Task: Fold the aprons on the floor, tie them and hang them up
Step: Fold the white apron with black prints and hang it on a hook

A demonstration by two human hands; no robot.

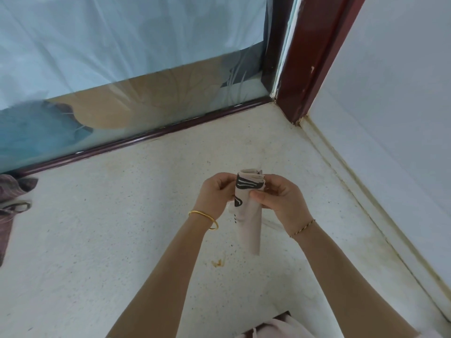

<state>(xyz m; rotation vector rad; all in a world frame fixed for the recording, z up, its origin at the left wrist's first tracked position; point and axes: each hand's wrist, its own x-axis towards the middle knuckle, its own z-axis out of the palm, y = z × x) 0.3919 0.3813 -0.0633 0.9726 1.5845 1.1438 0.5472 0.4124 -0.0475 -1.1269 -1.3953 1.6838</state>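
A beige apron point(251, 223) with dark printed marks is folded into a narrow upright bundle, held above the floor in the middle of the view. My left hand point(216, 191) grips its upper left side. My right hand point(280, 200) pinches the upper right side, thumb across the front. A pale strap point(271, 224) loops out behind the bundle below my right hand. A dark purple apron point(9, 206) with a strap ring lies crumpled on the floor at the far left edge.
The speckled floor point(122, 228) meets a glass sliding door point(122, 69) with a dark red bottom rail point(146, 136) at the back. A red door post point(310, 57) stands in the corner. A white wall point(390, 118) runs along the right. Pale cloth point(275, 325) lies at the bottom edge.
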